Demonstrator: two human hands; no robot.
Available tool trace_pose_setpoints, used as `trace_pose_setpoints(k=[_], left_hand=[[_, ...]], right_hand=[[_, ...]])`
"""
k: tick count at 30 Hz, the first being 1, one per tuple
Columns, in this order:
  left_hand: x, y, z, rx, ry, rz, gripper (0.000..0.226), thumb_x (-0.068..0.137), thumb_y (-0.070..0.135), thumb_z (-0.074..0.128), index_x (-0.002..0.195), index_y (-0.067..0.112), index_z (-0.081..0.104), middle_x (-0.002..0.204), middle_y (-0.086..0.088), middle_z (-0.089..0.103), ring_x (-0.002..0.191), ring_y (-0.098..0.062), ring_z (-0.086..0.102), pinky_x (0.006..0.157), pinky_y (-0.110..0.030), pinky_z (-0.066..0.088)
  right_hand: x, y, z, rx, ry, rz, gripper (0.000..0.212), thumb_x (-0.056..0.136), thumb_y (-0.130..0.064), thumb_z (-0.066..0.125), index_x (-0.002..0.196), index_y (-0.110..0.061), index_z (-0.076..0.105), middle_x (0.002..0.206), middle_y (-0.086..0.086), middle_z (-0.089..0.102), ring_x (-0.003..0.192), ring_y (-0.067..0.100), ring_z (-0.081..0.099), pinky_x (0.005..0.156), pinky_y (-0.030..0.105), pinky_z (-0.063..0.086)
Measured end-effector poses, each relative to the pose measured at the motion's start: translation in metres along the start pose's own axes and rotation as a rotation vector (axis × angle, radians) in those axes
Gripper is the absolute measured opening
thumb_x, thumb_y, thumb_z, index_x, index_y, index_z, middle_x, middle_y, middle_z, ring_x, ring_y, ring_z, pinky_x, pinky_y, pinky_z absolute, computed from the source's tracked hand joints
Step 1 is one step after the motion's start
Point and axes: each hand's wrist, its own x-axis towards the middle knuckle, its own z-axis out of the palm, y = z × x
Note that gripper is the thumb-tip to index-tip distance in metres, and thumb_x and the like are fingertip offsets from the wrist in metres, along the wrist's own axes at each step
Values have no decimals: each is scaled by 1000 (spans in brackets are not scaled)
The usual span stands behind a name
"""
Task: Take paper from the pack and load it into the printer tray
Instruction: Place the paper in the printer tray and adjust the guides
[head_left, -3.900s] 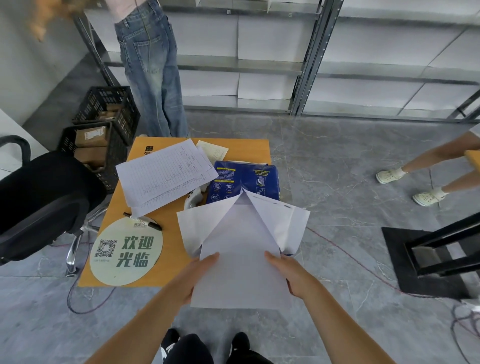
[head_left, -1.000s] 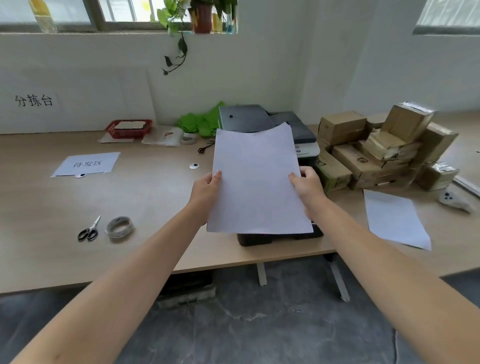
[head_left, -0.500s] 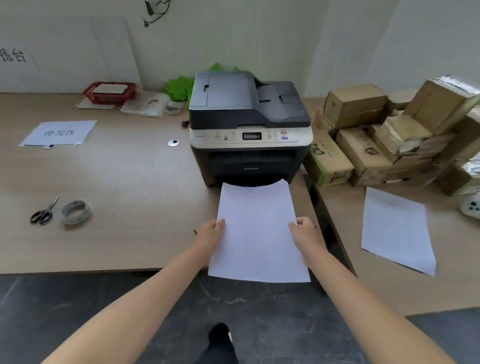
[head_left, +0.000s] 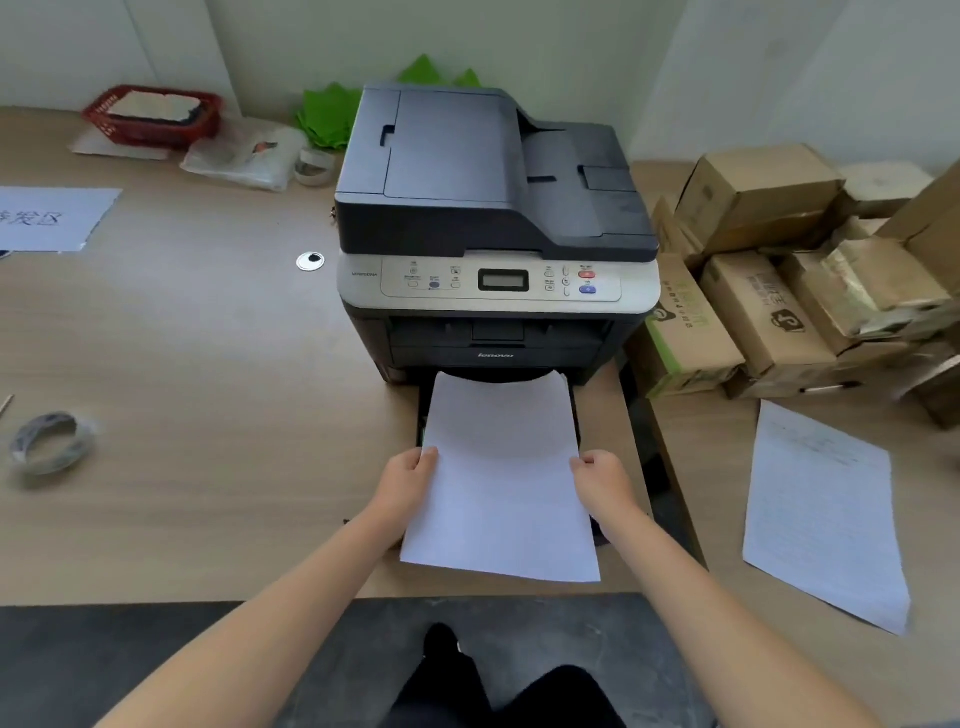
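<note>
- Head view looks down on a Lenovo multifunction printer (head_left: 496, 228) sitting on a wooden desk (head_left: 208, 374), with its paper tray (head_left: 577, 410) pulled out at the bottom front.
- Left hand (head_left: 406, 486) grips the left edge of a white paper stack (head_left: 501, 483), fingers curled under and thumb on top.
- Right hand (head_left: 602, 480) pinches the right edge of that stack the same way, so both hands are closed on the paper.
- Far end of the paper sits right at the mouth of the printer, over the open tray; near end hangs out past the desk's front edge.
- Whether the sheets already rest flat in the tray or float just above it, I cannot tell.
- Off to the right, a single printed sheet (head_left: 823, 512) lies flat on the neighbouring desk, well apart from the tray.
- Behind that sheet, a heap of cardboard boxes (head_left: 769, 291) crowds up just beside the printer's right side.
- Over on the left, a roll of clear tape (head_left: 49, 441) lies near the desk edge.
- Farther back, a labelled paper sign (head_left: 49, 218) lies flat, and a red basket (head_left: 153, 117) sits near the wall.
- Green material (head_left: 330, 114) pokes out behind the printer's back left corner.
</note>
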Motion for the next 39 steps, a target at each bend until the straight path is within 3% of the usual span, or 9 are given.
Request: trace_pose_setpoints(k=[4, 9, 13, 17, 21, 25, 28, 34, 39], left_hand=[[12, -4, 3, -13, 39, -18, 37, 99, 33, 42, 83, 4, 56, 78, -14, 53, 71, -24, 51, 62, -34, 39], [25, -9, 16, -1, 92, 53, 32, 99, 34, 42, 78, 11, 49, 76, -9, 44, 68, -21, 39, 59, -33, 29], [25, -12, 24, -60, 130, 70, 44, 99, 35, 43, 79, -3, 50, 75, -18, 47, 68, -22, 44, 62, -35, 34], [30, -4, 25, -36, 95, 105, 41, 100, 34, 42, 71, 6, 45, 65, -6, 42, 60, -15, 38, 54, -24, 30], [43, 1, 24, -24, 109, 102, 37, 100, 33, 41, 75, 5, 45, 70, -7, 37, 65, -18, 34, 58, -30, 25], [50, 10, 25, -26, 155, 112, 33, 101, 29, 40, 77, 7, 45, 71, -6, 36, 65, -16, 32, 56, -30, 24], [60, 21, 25, 2, 190, 131, 37, 101, 29, 39, 81, 0, 48, 72, -6, 42, 67, -17, 37, 58, -31, 27], [82, 31, 29, 137, 281, 163, 30, 101, 29, 38, 79, 9, 38, 65, -3, 33, 63, -21, 33, 52, -32, 23], [92, 28, 32, 90, 370, 186, 16, 99, 22, 46, 100, 6, 48, 80, -7, 50, 70, -20, 45, 54, -22, 34]], right_hand=[[17, 1, 7, 7, -57, 51, 27, 101, -21, 44, 120, -6, 56, 111, 12, 64, 101, 28, 60, 78, 33, 46], [31, 1, 13, 38, -3, -36, 25, 103, -19, 39, 117, -6, 54, 96, 4, 59, 88, 20, 56, 73, 30, 43], [27, 3, 8, 118, 2, -115, 22, 104, -19, 33, 113, -8, 50, 92, -1, 58, 82, 7, 56, 61, 21, 40], [39, 0, 5, 97, 25, -138, 26, 104, -21, 36, 118, -7, 52, 103, 5, 60, 90, 18, 56, 67, 26, 41], [53, -4, 13, 70, 12, -114, 26, 104, -19, 34, 117, -3, 51, 95, 8, 57, 86, 22, 54, 73, 30, 38], [68, -11, 18, 48, 31, -136, 23, 104, -17, 35, 110, -2, 52, 79, 2, 54, 86, 29, 55, 62, 30, 37], [75, -23, 21, 10, 109, -181, 27, 103, -16, 38, 115, 1, 55, 87, 13, 60, 91, 37, 61, 69, 32, 40], [86, -30, 23, -58, 79, -250, 31, 98, -18, 50, 127, -8, 52, 96, 9, 59, 93, 29, 60, 70, 31, 42], [89, -21, 26, -149, 59, -276, 57, 90, -12, 61, 143, -22, 41, 112, 6, 57, 117, 27, 40, 98, 44, 44]])
